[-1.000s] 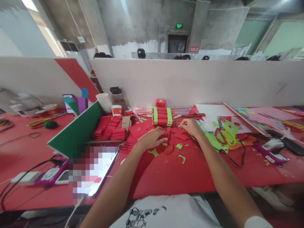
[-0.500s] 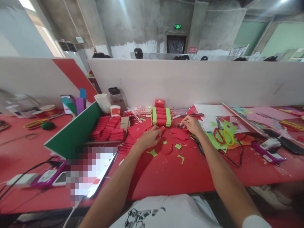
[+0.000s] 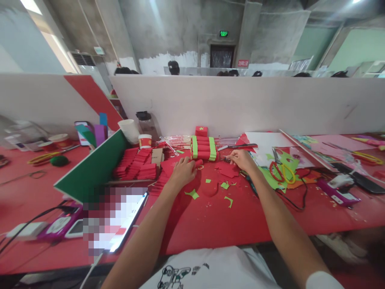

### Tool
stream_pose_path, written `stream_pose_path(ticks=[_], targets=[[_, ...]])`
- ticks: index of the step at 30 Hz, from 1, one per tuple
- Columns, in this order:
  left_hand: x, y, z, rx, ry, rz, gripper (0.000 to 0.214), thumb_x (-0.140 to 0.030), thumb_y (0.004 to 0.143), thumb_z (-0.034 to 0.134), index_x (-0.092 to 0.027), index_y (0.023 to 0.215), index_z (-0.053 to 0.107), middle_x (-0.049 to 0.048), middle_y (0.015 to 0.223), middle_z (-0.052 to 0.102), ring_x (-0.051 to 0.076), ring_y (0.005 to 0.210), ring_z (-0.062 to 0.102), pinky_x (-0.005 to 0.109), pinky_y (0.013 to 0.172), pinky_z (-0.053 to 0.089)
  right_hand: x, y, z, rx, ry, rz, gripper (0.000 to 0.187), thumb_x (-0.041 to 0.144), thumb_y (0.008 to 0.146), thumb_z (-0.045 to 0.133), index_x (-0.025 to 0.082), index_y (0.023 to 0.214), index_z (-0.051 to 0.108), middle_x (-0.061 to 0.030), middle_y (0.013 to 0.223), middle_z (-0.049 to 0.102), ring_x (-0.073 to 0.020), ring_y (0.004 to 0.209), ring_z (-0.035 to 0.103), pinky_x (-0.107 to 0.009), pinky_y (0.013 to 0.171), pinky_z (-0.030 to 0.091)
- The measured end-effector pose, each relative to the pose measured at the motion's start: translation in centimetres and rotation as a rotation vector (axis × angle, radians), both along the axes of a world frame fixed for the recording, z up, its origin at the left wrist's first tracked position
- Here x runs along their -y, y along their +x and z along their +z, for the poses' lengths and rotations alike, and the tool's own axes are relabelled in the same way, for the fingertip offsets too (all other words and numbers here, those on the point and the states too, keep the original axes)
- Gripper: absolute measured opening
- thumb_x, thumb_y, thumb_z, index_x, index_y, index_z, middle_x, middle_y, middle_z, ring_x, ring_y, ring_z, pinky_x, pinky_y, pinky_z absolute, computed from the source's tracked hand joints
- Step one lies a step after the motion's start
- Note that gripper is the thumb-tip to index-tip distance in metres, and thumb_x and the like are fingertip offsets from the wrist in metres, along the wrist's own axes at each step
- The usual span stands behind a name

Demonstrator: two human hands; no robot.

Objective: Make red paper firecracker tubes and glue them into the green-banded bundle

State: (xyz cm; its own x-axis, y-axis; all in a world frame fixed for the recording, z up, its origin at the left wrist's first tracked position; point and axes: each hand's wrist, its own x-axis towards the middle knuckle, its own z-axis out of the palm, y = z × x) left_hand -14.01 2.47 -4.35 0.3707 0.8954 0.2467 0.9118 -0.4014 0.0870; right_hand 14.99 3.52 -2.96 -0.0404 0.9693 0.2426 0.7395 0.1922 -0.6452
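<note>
My left hand (image 3: 183, 171) is low over the red paper sheets (image 3: 169, 166), fingers curled around a small red paper piece (image 3: 198, 162). To the right, my right hand (image 3: 242, 159) pinches small dark-handled scissors (image 3: 226, 159), partly covered by the fingers. Between and behind the hands lies a bundle of red paper rolls (image 3: 204, 148) with two lime-green bands. Behind it is a small red box (image 3: 201, 131) with a gold star. Red paper scraps (image 3: 228, 170) and a green scrap (image 3: 192, 194) lie in front.
Folded red strips (image 3: 132, 162) are piled beside a green board (image 3: 90, 172) at left. A lit tablet (image 3: 129, 218) is near my left forearm. Red-and-yellow scissors (image 3: 282, 171) rest on green paper at right, near a purple power strip (image 3: 338, 192). A white partition (image 3: 255, 104) stands behind.
My left hand has moved left, away from the middle of the table, and a small pale ring shows beside its fingertips. My right hand stays almost in place on the scissors.
</note>
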Motion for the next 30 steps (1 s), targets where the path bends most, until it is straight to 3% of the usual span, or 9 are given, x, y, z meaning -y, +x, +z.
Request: stream_pose_path(ticks=[6, 10, 12, 17, 21, 27, 30], targets=[[-0.3, 0.2, -0.7, 0.062, 0.017, -0.157, 0.017, -0.033, 0.090, 0.050, -0.022, 0.095, 0.062, 0.0095, 0.120, 0.056, 0.026, 0.108, 0.053, 0.040, 0.092, 0.044, 0.4, -2.0, -0.6, 0.043, 0.032, 0.227, 0.013, 0.023, 0.084, 0.061, 0.019, 0.079, 0.072, -0.0050, 0.082, 0.077, -0.0186, 0.075, 0.071, -0.026, 0.069, 0.051], [-0.5, 0.2, -1.0, 0.096, 0.009, -0.217, 0.019, -0.035, 0.092, 0.049, -0.022, 0.095, 0.062, 0.0099, 0.120, 0.057, 0.025, 0.106, 0.054, 0.040, 0.092, 0.045, 0.8, -4.0, -1.1, -0.024, -0.036, 0.443, 0.033, 0.015, 0.090, 0.049, 0.024, 0.114, 0.070, -0.0056, 0.112, 0.074, -0.0176, 0.096, 0.071, -0.028, 0.083, 0.052], [-0.5, 0.2, -1.1, 0.105, -0.002, -0.226, 0.018, -0.035, 0.091, 0.049, -0.022, 0.095, 0.062, 0.0099, 0.119, 0.057, 0.025, 0.106, 0.055, 0.039, 0.092, 0.045, 1.0, -4.3, -1.0, -0.012, -0.026, 0.477, 0.039, 0.017, 0.092, 0.048, 0.027, 0.127, 0.063, -0.0055, 0.125, 0.069, -0.0182, 0.106, 0.068, -0.031, 0.090, 0.051], [-0.6, 0.2, -1.2, 0.118, 0.004, -0.224, 0.017, -0.033, 0.091, 0.050, -0.022, 0.094, 0.062, 0.0104, 0.119, 0.057, 0.026, 0.107, 0.055, 0.041, 0.093, 0.045, 1.4, -3.1, -0.4, 0.251, 0.025, 0.383, 0.057, 0.029, 0.080, 0.069, 0.026, 0.135, 0.056, -0.0096, 0.135, 0.061, -0.0266, 0.121, 0.059, -0.038, 0.102, 0.044], [-0.7, 0.2, -1.2, 0.117, 0.000, -0.228, 0.016, -0.032, 0.090, 0.050, -0.021, 0.093, 0.062, 0.0103, 0.119, 0.056, 0.025, 0.103, 0.055, 0.040, 0.092, 0.045, 1.5, -1.9, -0.7, 0.483, -0.065, 0.382, 0.072, 0.015, 0.070, 0.070, 0.022, 0.139, 0.052, -0.0133, 0.138, 0.058, -0.0302, 0.125, 0.055, -0.037, 0.101, 0.043], [-0.7, 0.2, -1.0, 0.144, -0.020, -0.233, 0.016, -0.032, 0.091, 0.050, -0.021, 0.089, 0.061, 0.0100, 0.117, 0.057, 0.024, 0.103, 0.056, 0.038, 0.090, 0.045, 1.3, -1.7, -1.1, 0.607, -0.094, 0.238, 0.052, 0.006, 0.079, 0.055, 0.023, 0.128, 0.059, -0.0123, 0.115, 0.071, -0.0276, 0.101, 0.068, -0.031, 0.081, 0.047], [-0.6, 0.2, -0.9, 0.149, -0.025, -0.233, 0.016, -0.032, 0.091, 0.050, -0.021, 0.090, 0.061, 0.0101, 0.116, 0.057, 0.024, 0.103, 0.056, 0.039, 0.090, 0.046, 1.1, -1.7, -0.6, 0.579, -0.016, 0.172, 0.042, 0.006, 0.082, 0.054, 0.021, 0.119, 0.065, -0.0127, 0.111, 0.072, -0.0274, 0.100, 0.068, -0.031, 0.083, 0.046]])
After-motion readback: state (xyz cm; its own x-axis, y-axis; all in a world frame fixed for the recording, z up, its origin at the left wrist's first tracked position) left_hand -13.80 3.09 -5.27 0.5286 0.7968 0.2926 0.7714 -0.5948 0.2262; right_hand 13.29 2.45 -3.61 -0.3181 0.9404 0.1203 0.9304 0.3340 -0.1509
